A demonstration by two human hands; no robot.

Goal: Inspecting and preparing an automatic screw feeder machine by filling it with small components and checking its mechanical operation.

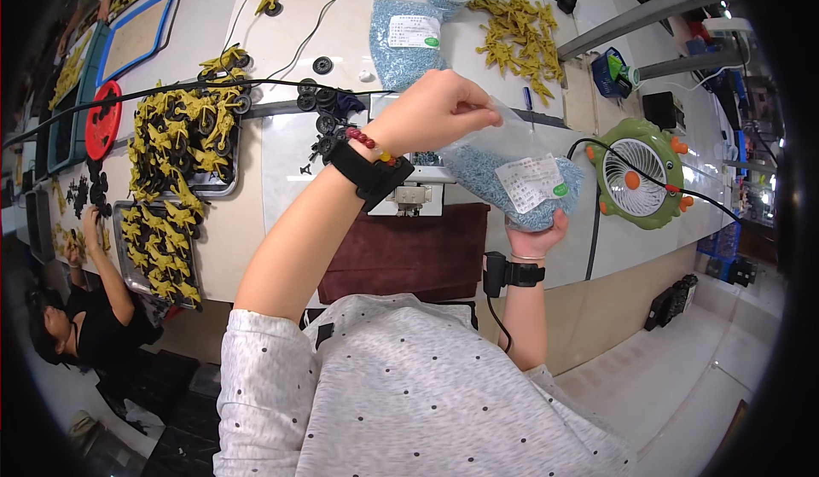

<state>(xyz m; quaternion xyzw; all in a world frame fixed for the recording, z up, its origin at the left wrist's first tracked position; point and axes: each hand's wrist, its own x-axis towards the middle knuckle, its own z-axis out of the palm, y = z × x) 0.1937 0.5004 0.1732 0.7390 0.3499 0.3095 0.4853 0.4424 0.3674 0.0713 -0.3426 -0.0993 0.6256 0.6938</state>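
Note:
A clear plastic bag (478,170) of small light-blue pieces, with a white label and green sticker, hangs tilted over the worktable. Its gathered top is at the fingertips of my left hand (435,110), which is closed in a pinch. From below, my right hand (539,236) cups the filled bottom, its palm and several fingers partly hidden by the bag. Beneath my left forearm stands a white device with a metal fixture (413,197), partly covered. A dark red cloth (405,255) lies along the near edge.
Two more blue-filled bags (401,63) lie at the back beside loose yellow figures (519,42). A green fan (636,174) stands right. Left are trays of yellow toy motorcycles (183,136), black wheels (326,100) and a red disc (103,120). Cables cross the table; a co-worker (94,306) sits left.

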